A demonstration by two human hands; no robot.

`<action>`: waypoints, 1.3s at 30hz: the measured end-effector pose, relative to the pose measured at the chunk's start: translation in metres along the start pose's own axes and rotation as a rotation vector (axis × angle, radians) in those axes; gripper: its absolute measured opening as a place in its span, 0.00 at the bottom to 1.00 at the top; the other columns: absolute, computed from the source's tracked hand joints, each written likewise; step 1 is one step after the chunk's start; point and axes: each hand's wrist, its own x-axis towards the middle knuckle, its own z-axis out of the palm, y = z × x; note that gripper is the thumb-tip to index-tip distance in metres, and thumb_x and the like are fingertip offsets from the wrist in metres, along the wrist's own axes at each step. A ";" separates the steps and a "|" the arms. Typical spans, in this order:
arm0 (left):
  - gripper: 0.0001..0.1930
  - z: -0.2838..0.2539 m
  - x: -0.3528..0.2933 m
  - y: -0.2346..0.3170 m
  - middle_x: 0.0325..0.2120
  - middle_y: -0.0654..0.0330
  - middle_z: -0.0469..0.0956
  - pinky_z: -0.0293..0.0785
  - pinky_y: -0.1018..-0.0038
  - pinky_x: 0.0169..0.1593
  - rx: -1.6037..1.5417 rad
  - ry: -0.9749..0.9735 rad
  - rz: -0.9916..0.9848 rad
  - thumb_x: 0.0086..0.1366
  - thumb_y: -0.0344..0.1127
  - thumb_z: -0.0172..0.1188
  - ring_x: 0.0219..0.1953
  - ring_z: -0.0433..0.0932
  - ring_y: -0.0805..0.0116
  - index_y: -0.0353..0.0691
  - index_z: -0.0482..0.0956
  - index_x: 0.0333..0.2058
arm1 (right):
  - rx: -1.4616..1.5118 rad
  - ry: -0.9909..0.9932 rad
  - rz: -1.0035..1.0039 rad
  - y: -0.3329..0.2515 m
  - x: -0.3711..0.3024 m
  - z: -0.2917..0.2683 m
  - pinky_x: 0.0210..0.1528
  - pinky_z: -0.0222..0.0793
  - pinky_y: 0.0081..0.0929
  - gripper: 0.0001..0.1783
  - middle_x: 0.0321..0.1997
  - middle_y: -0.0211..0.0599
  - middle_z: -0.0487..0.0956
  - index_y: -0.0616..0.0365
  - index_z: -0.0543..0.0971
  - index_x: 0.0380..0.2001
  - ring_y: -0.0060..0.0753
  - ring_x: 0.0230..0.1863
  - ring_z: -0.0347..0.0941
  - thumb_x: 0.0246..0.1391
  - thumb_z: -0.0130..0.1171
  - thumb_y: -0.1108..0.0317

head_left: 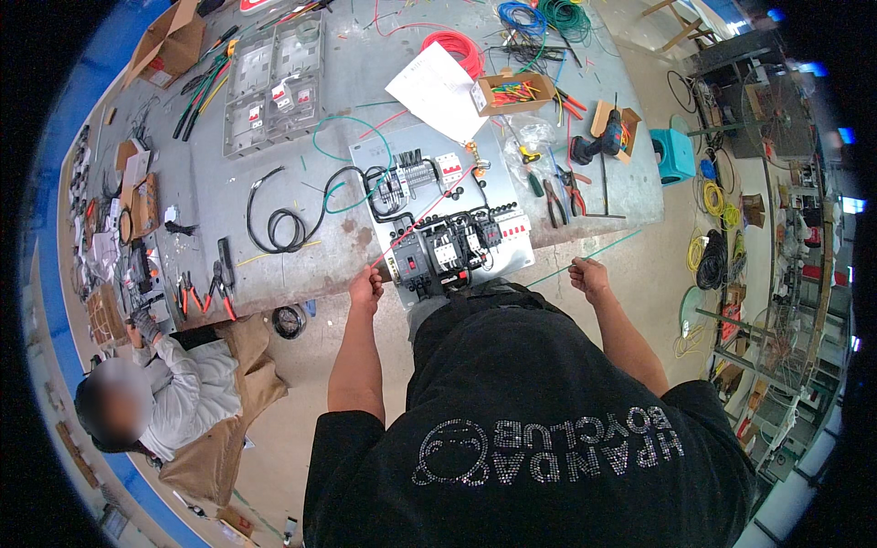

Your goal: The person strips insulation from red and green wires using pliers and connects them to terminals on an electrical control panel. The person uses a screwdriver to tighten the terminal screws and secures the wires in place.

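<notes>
My left hand (366, 289) is closed in a pinch on the end of a red wire (429, 212), beside the near left corner of a wired electrical panel (507, 196). The wire runs up across the panel toward its far side. On the panel sit black contactors (445, 255), a row of breakers with red switches (514, 232), a terminal block (406, 182) and another breaker (449, 166). Past the table's near edge, to the right of the panel, my right hand (590, 277) is pinched closed where a thin green wire (614, 244) crosses its fingertips.
Pliers (554, 205), a cordless drill (598, 142) and a box of coloured wire pieces (513, 92) lie at right. A paper sheet (438, 89) and clear plastic case (274, 82) lie farther back. Black cable (290, 228) curls left. Another person (187, 384) works at lower left.
</notes>
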 end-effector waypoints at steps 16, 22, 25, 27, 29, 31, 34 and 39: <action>0.15 0.000 0.000 0.001 0.19 0.68 0.73 0.68 0.78 0.22 -0.009 0.001 0.009 0.73 0.47 0.53 0.19 0.69 0.77 0.43 0.78 0.33 | -0.025 0.021 0.003 -0.001 -0.001 0.003 0.28 0.74 0.22 0.08 0.29 0.28 0.81 0.52 0.78 0.35 0.20 0.26 0.75 0.61 0.61 0.60; 0.15 0.002 -0.004 0.002 0.19 0.68 0.73 0.68 0.78 0.22 -0.020 0.004 0.003 0.73 0.47 0.53 0.19 0.69 0.77 0.42 0.78 0.33 | 0.039 0.017 0.001 -0.002 -0.002 0.006 0.24 0.71 0.23 0.09 0.28 0.33 0.80 0.55 0.76 0.33 0.23 0.24 0.74 0.58 0.63 0.63; 0.15 0.000 -0.002 0.001 0.19 0.68 0.73 0.68 0.78 0.23 -0.022 -0.002 0.008 0.73 0.47 0.53 0.19 0.69 0.77 0.43 0.78 0.33 | 0.026 0.020 -0.003 -0.003 -0.002 0.006 0.24 0.71 0.23 0.08 0.28 0.32 0.80 0.55 0.76 0.34 0.23 0.24 0.73 0.58 0.63 0.63; 0.15 -0.003 0.002 -0.001 0.19 0.68 0.73 0.68 0.78 0.23 -0.036 -0.024 0.019 0.73 0.47 0.53 0.19 0.69 0.77 0.43 0.78 0.33 | 0.005 0.004 0.008 -0.002 -0.002 0.005 0.26 0.73 0.22 0.08 0.28 0.29 0.80 0.53 0.77 0.34 0.21 0.25 0.75 0.60 0.62 0.62; 0.15 -0.003 0.003 -0.001 0.19 0.68 0.73 0.68 0.77 0.23 -0.031 -0.015 0.015 0.73 0.47 0.53 0.19 0.69 0.77 0.43 0.78 0.33 | -0.008 0.002 0.012 -0.003 -0.003 0.006 0.28 0.74 0.22 0.07 0.28 0.28 0.81 0.52 0.77 0.34 0.20 0.26 0.75 0.61 0.61 0.61; 0.15 -0.003 0.003 -0.001 0.19 0.68 0.74 0.68 0.77 0.23 -0.026 -0.007 0.013 0.73 0.48 0.53 0.19 0.69 0.77 0.44 0.78 0.32 | -0.013 0.013 0.010 -0.003 -0.003 0.006 0.28 0.74 0.22 0.07 0.28 0.28 0.81 0.52 0.77 0.34 0.21 0.26 0.75 0.61 0.61 0.61; 0.15 -0.001 0.002 0.000 0.19 0.68 0.74 0.68 0.77 0.23 -0.020 0.003 0.008 0.73 0.48 0.53 0.19 0.69 0.77 0.44 0.78 0.32 | -0.011 0.015 0.011 -0.002 -0.003 0.006 0.28 0.74 0.22 0.07 0.28 0.28 0.80 0.52 0.77 0.34 0.21 0.26 0.75 0.61 0.61 0.62; 0.15 -0.002 0.002 0.000 0.19 0.68 0.74 0.68 0.77 0.23 -0.022 0.008 0.001 0.73 0.48 0.53 0.19 0.69 0.77 0.44 0.78 0.32 | 0.010 0.017 0.003 -0.002 -0.003 0.007 0.25 0.71 0.21 0.08 0.28 0.31 0.80 0.55 0.77 0.35 0.22 0.24 0.73 0.60 0.61 0.63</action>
